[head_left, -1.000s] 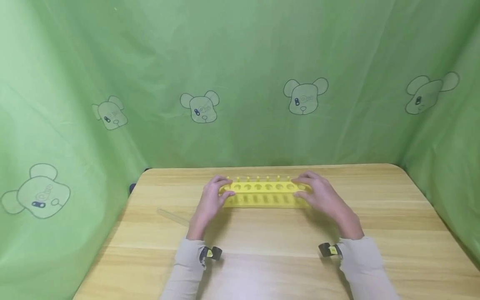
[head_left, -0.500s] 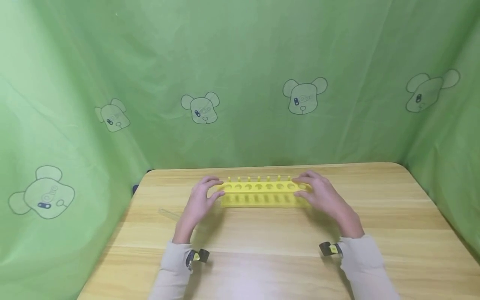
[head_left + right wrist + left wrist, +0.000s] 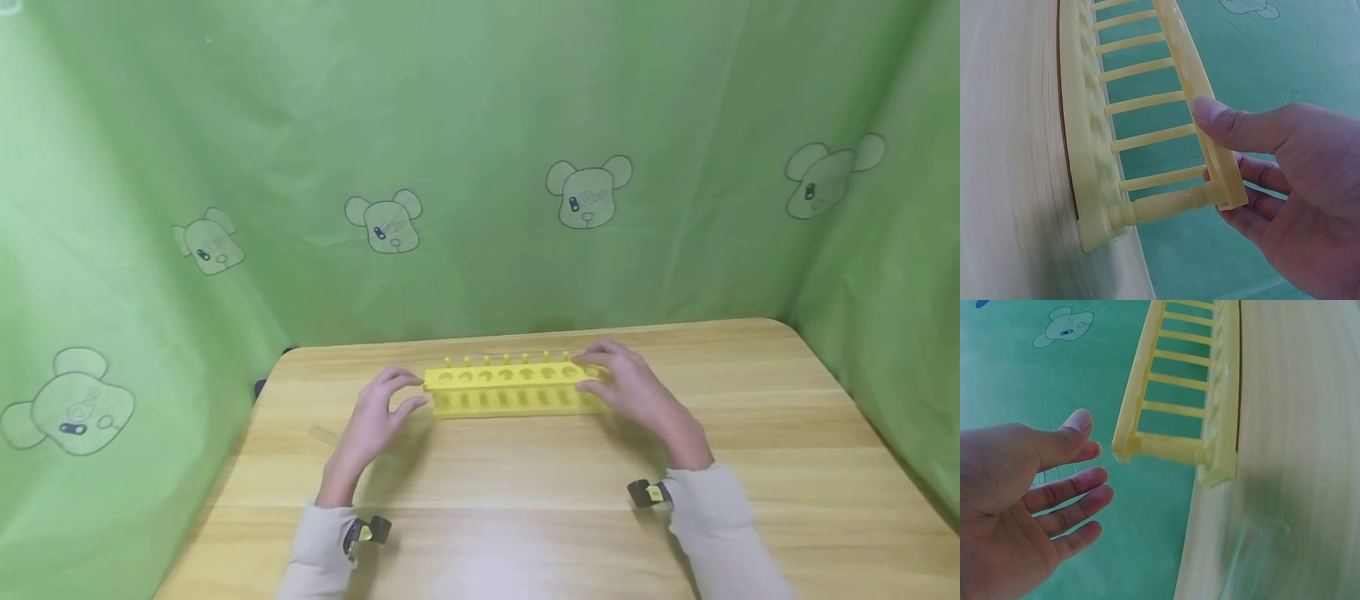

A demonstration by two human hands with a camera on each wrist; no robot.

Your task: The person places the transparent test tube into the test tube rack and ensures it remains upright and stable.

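A yellow test tube rack point(image 3: 517, 377) with a row of round holes and a row of pegs behind stands upright near the table's far edge. My right hand point(image 3: 1310, 162) holds the rack's right end, thumb on the front of the top bar and fingers behind it. Just off the left end, my left hand point(image 3: 1047, 487) is apart from the rack, its fingers loosely spread with nothing between them. A clear, tube-like piece point(image 3: 1257, 559) lies on the table below the left end in the left wrist view; in the head view it is faint.
The wooden table point(image 3: 510, 533) has a rounded far right corner. Behind it and on both sides hangs a green curtain point(image 3: 465, 100) printed with bear heads. Each wrist carries a small black camera point(image 3: 648, 492).
My left hand has let go of the rack's left end and drawn back left. The right hand keeps its hold, and the whole view has shifted slightly.
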